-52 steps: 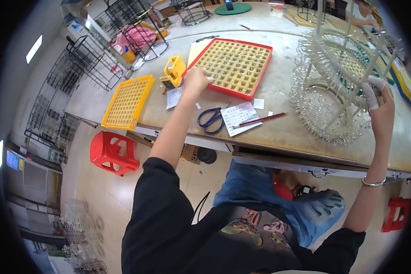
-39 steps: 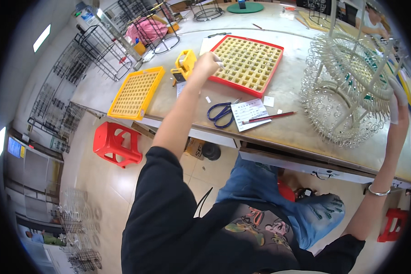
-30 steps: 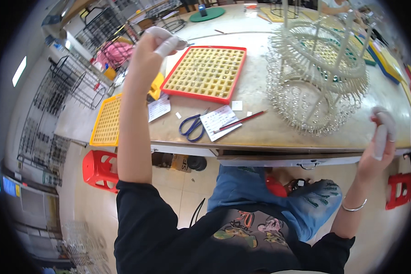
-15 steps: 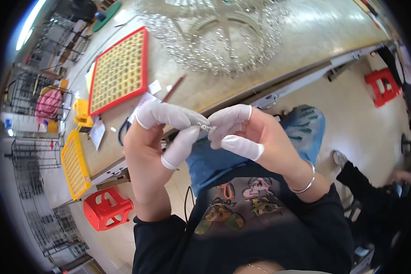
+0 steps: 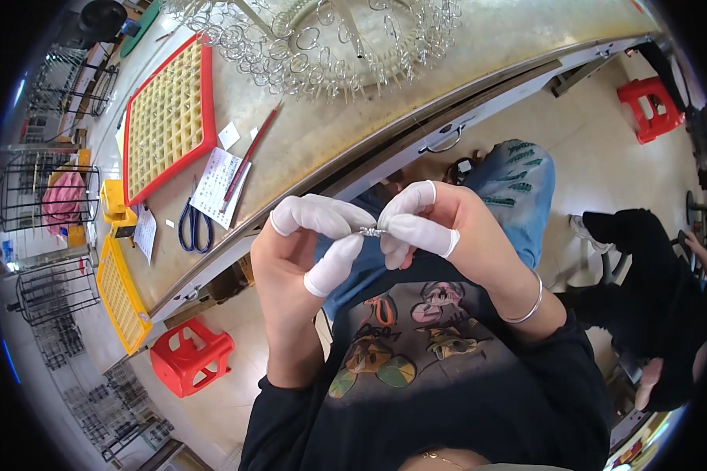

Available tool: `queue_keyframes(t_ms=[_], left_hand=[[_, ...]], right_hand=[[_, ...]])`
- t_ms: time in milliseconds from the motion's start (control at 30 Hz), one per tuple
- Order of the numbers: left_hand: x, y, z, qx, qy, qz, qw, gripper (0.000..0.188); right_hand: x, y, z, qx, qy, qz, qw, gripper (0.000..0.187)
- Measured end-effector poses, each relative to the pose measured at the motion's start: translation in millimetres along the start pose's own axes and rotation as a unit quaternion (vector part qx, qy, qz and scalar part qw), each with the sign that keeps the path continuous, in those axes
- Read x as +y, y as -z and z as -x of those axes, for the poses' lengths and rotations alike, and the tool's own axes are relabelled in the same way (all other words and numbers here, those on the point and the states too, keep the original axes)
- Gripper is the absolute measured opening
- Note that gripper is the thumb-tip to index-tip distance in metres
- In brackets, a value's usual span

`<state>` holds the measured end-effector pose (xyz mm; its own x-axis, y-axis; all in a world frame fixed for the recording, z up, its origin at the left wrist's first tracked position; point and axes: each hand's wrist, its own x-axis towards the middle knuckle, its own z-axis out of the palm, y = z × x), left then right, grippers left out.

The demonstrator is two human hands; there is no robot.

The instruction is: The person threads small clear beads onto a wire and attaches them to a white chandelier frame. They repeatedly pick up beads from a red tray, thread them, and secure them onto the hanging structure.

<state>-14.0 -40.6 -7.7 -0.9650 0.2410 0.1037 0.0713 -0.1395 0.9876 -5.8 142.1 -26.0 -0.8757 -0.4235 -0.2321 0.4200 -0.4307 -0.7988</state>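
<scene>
White finger cots cover the fingers of both my hands. Between thumb and fingers, my left hand (image 5: 318, 235) pinches one side of a small silver ring-like piece (image 5: 371, 232). My right hand (image 5: 420, 224) pinches its other side, and the fingertips of the two hands almost meet around it. The piece is held up in front of my shirt, off the table's edge. Its full shape is partly hidden by the fingertips.
A round rack hung with many silver rings (image 5: 361, 59) stands on the table (image 5: 306, 141). Left of it lie a red-framed compartment tray (image 5: 210, 110), a red pencil (image 5: 251, 153), a written sheet (image 5: 212, 192) and blue-handled scissors (image 5: 195, 229). A red stool (image 5: 188, 357) is below; another person (image 5: 636, 275) sits right.
My hands have drawn together, the left moving right, and the right thumb now pinches the silver piece. The view has shifted, so the scissors and written sheet show more fully.
</scene>
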Motion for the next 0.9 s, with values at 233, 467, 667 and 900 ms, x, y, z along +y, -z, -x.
queue_keyframes(t_ms=[233, 467, 667, 900], left_hand=[[-6.8, 10.6, 15.3, -0.022, -0.021, 0.015, 0.999, 0.019], [-9.1, 6.8, 21.9, 0.013, 0.002, 0.015, 1.000, 0.020], [-5.0, -4.3, 22.8, 0.083, 0.029, 0.003, 0.996, 0.024], [-12.4, -4.7, 18.1, 0.085, 0.023, 0.025, 0.996, 0.025]], right_hand=[[15.2, -6.8, 5.0, -0.056, -0.051, -0.002, 0.997, 0.008], [27.0, -10.1, 7.2, -0.059, -0.058, -0.035, 0.996, 0.010], [18.2, -12.7, 7.0, -0.008, -0.068, -0.038, 0.997, 0.014], [22.2, 0.6, 7.0, -0.075, 0.008, -0.005, 0.997, 0.023]])
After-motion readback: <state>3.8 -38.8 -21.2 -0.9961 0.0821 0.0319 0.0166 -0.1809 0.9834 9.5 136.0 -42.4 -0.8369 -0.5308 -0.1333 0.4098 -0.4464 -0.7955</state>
